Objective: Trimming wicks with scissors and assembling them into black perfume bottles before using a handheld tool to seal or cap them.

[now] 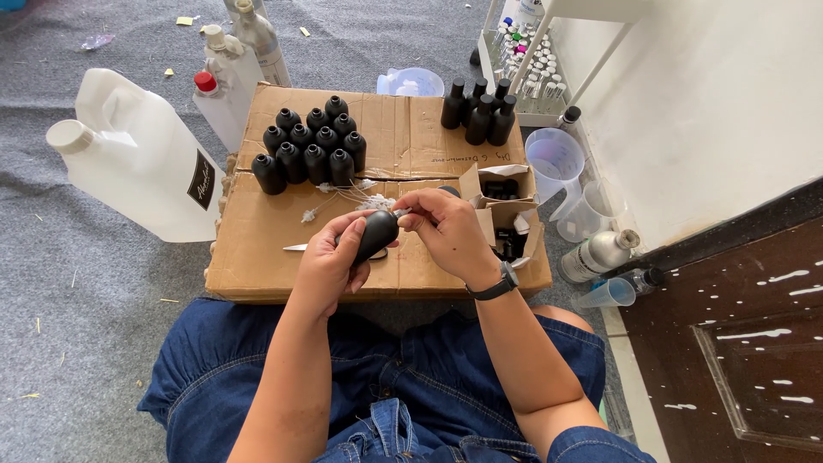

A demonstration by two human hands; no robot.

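Observation:
My left hand grips a small black bottle, lying tilted over a flattened cardboard box. My right hand, with a black watch at the wrist, pinches at the bottle's neck with thumb and fingers. Behind the hands lies a pile of white spray pumps with thin tubes. Further back stands a cluster of several open black bottles. A group of capped black bottles stands at the box's far right.
A big white jug lies on the grey carpet at left, with smaller white bottles behind it. Small open cartons, clear measuring cups, a silver bottle and a white rack of vials stand at right. A thin blade lies by my left hand.

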